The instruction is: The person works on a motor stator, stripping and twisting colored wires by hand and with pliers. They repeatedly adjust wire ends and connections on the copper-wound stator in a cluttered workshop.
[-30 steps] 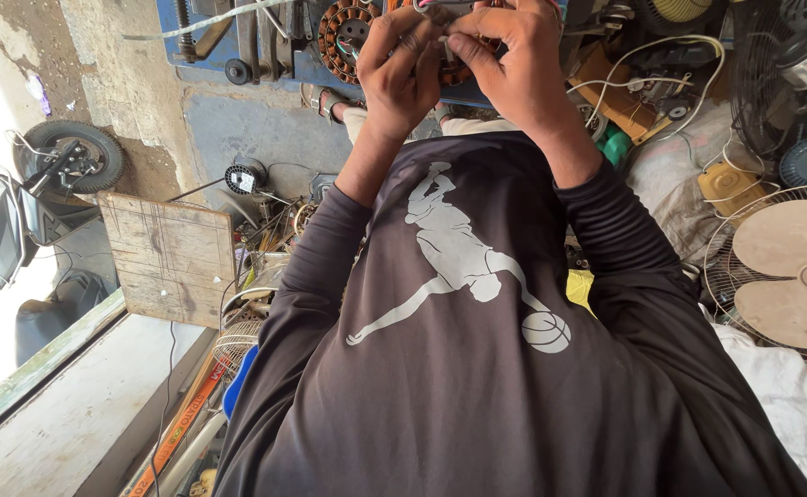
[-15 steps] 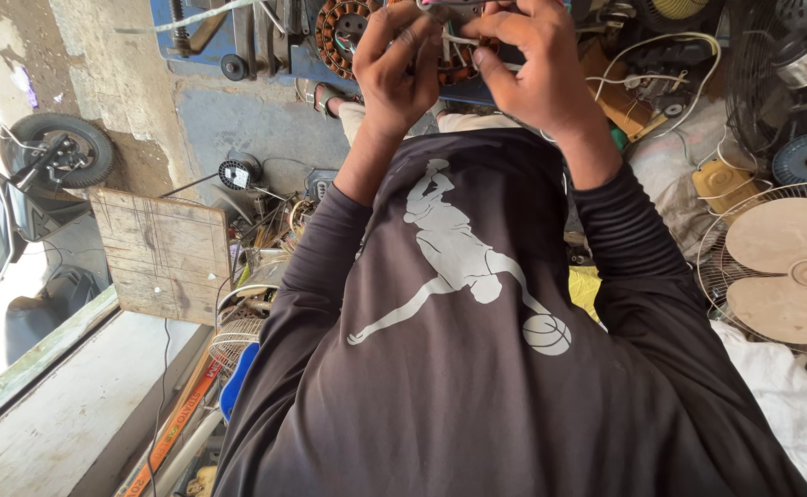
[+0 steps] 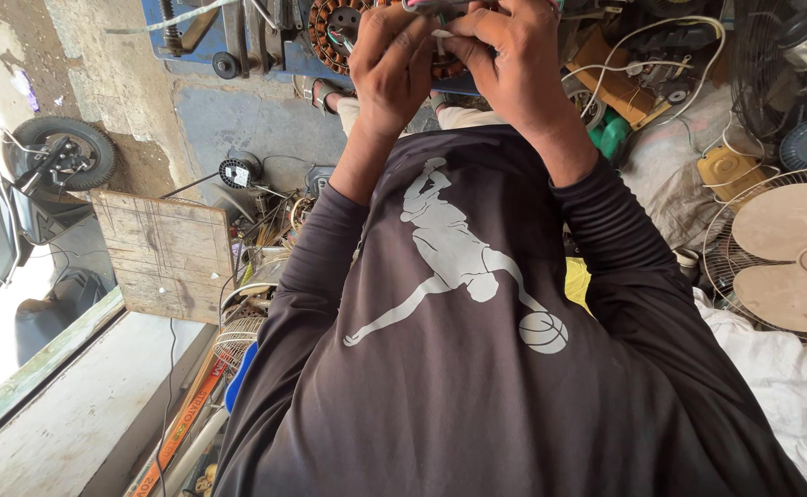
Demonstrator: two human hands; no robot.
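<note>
Both hands raised at the top of the view, over a round copper-wound motor coil (image 3: 330, 37). Left hand (image 3: 389, 69) and right hand (image 3: 505, 64) are pressed together, fingertips pinching a small white wire end (image 3: 441, 35) between them. A fan blade (image 3: 804, 258) is seen far right, a wooden board (image 3: 168, 253) left.

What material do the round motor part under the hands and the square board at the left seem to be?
Round motor part: likely copper windings on a metal core, reddish-brown coils in a ring. Square board: bare, weathered wood, pale with visible grain and scratches.
</note>
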